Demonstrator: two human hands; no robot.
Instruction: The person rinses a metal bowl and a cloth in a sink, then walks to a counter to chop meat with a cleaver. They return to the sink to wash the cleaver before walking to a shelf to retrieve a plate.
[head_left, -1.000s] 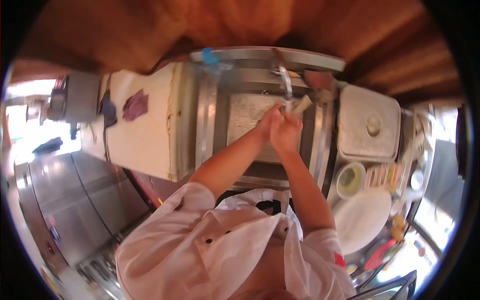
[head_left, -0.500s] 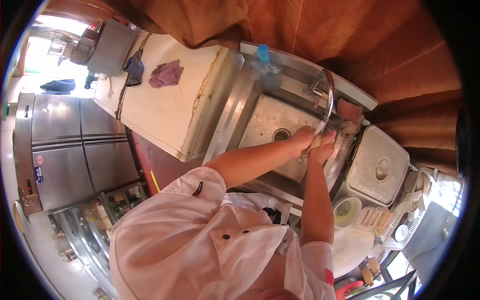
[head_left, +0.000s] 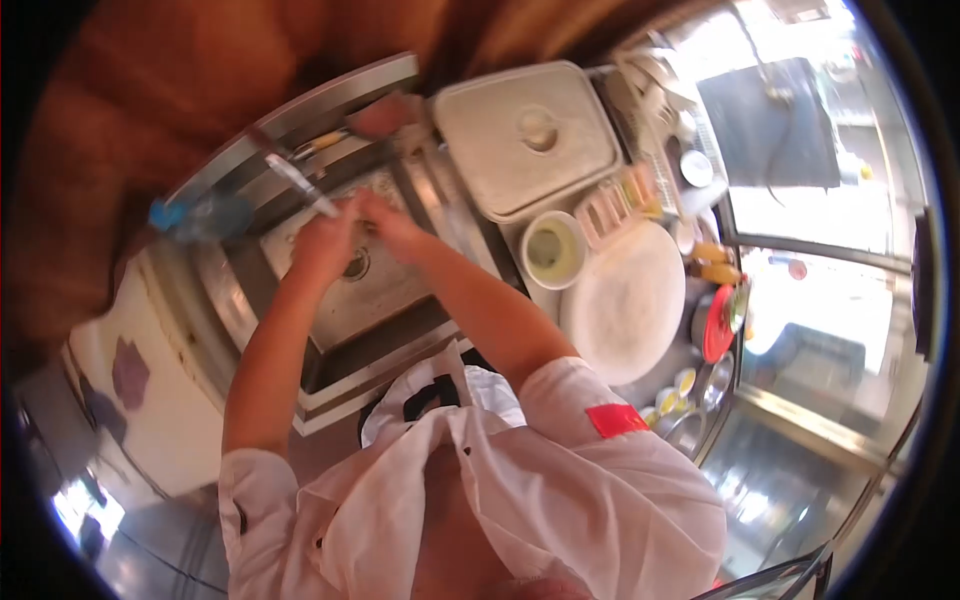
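Note:
My left hand (head_left: 325, 245) and my right hand (head_left: 388, 222) meet just under the spout of the faucet (head_left: 298, 182), over the metal sink (head_left: 365, 308). Both look closed, their fingers curled toward each other and smeared by motion. Whatever lies between them is hidden. The drain (head_left: 356, 264) shows just below the hands. A pinkish cloth (head_left: 385, 114) lies on the sink's back ledge, beyond my right hand.
Right of the sink stand a lidded metal container (head_left: 480, 130), a pale bowl (head_left: 531, 245) and a round white board (head_left: 625, 315). A blurred blue-capped bottle (head_left: 215, 216) is at the sink's left corner. Farther left, a mauve cloth (head_left: 130, 372) lies on a white top (head_left: 185, 435).
The view has swung to the right, so the sink now appears farther left and more of the right counter shows. Both hands stay together under the faucet; the yellowish thing between them no longer shows.

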